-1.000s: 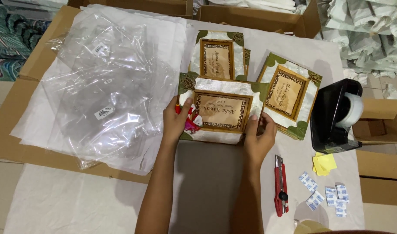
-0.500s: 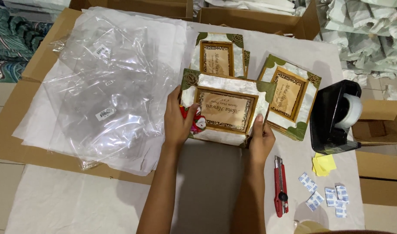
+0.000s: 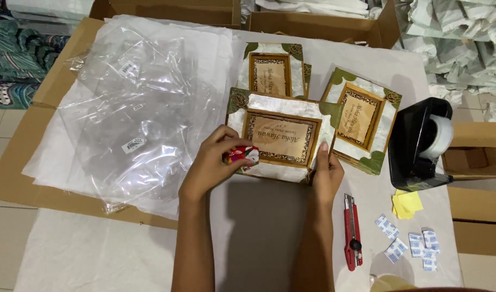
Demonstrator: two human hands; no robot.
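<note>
I hold a decorative picture frame (image 3: 280, 138) with a pearly white border, green leaf corners and a brown wooden centre, slightly tilted above the table. My left hand (image 3: 212, 162) grips its left edge, fingers over a small red floral ornament (image 3: 241, 156) at the frame's lower left corner. My right hand (image 3: 327, 172) holds the frame's lower right corner. Two similar frames lie on the table behind it, one straight behind (image 3: 270, 73) and one to the right (image 3: 361, 116).
A heap of clear plastic bags (image 3: 134, 108) lies on white paper at left. A black tape dispenser (image 3: 421, 143) stands at right, with yellow sticky notes (image 3: 407, 204), small white-blue packets (image 3: 415, 246) and a red utility knife (image 3: 352, 231) nearby. Cardboard boxes (image 3: 475, 162) surround the table.
The frame has been tilted and shifted slightly. My left hand has moved from the frame's left edge onto the red ornament at the lower left corner.
</note>
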